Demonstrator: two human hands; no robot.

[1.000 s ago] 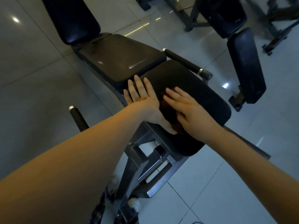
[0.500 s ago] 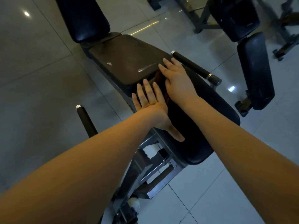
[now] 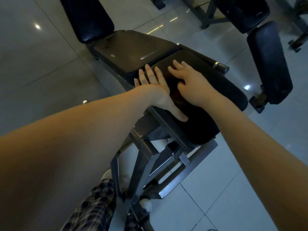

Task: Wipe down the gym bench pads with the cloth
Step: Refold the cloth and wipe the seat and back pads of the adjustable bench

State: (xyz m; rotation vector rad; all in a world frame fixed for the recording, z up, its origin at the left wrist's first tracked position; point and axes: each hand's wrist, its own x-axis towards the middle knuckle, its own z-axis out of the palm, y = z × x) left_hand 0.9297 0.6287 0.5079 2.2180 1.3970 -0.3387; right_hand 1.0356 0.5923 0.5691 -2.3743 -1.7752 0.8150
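Observation:
A black gym bench stands on its steel frame, with a near seat pad (image 3: 221,95), a middle pad (image 3: 133,50) and a raised back pad (image 3: 86,19). My left hand (image 3: 155,87) lies flat with straight fingers on the near pad's left edge, thumb spread toward me. My right hand (image 3: 191,82) presses flat on a dark reddish cloth (image 3: 175,94) lying on the same pad. The cloth shows only in the gap between my hands; most of it is hidden under the right palm.
A black handle bar with a metal collar (image 3: 216,65) runs along the bench's right side. A second bench with dark pads (image 3: 268,62) stands to the right. The steel frame (image 3: 166,160) sits below the pad. Grey tiled floor (image 3: 38,64) surrounds everything.
My right hand slid the cloth forward to the pad's far end, then drew it partway back toward me. My left hand has stayed flat on the pad's left edge.

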